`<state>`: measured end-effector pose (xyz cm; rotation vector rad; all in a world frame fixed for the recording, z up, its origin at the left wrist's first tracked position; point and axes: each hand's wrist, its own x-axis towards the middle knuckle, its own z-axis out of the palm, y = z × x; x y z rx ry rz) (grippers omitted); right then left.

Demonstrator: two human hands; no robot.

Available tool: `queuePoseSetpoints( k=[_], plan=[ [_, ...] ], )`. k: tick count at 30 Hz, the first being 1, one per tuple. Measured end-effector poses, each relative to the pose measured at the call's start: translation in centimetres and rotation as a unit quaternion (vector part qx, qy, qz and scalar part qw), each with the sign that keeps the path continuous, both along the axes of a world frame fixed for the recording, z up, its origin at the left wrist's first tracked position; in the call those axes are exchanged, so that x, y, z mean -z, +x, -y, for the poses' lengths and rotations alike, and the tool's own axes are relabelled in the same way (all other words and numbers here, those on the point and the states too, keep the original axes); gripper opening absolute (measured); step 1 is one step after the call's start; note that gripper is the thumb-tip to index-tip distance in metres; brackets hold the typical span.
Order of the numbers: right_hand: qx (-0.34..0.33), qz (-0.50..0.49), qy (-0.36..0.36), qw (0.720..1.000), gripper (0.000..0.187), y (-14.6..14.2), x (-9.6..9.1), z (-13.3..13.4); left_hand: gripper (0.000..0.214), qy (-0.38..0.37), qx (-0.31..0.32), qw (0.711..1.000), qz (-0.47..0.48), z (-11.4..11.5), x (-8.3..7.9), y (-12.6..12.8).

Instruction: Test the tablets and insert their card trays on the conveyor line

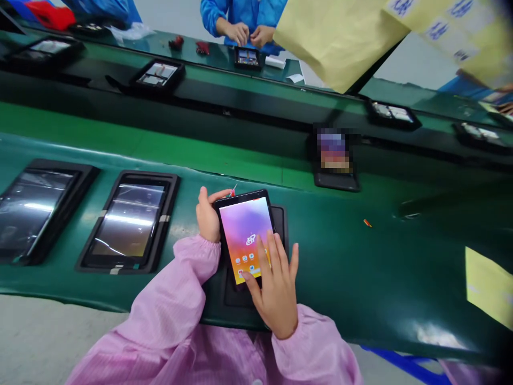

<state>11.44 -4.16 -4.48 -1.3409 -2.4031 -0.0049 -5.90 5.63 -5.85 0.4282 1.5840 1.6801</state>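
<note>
A small tablet (245, 230) with a lit purple-to-orange screen sits over a black tray (280, 224) on the green bench. My left hand (208, 216) grips the tablet's upper left edge, thumb across its top corner. My right hand (274, 283) lies over the lower right of the screen, fingers stretched out and touching the glass. Both sleeves are pink.
Two dark-screened tablets in black trays (130, 222) (34, 211) lie to my left. A phone on a stand (334, 158) is behind. Across the conveyor (200, 123) a person in blue (248, 32) works with both hands. Yellow sheets (340, 37) hang at top right.
</note>
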Motion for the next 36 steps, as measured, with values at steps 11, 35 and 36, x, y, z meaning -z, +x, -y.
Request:
queuePoseSetpoints(
  k=[11,35,36],
  plan=[
    [0.063,0.05,-0.06,0.995,0.091,-5.8,1.0,4.2,0.049,0.027,-0.005,0.994,0.107,1.8,-0.8,0.7],
    [-0.289,-0.113,-0.091,0.946,0.013,2.5,-14.6,-10.3,0.025,0.382,0.161,0.864,-0.285,3.9,-7.9,3.6],
    [-0.292,-0.117,-0.083,0.945,0.011,2.6,-14.6,-9.8,0.025,0.385,0.171,0.859,-0.291,4.3,-8.2,3.6]
  ],
)
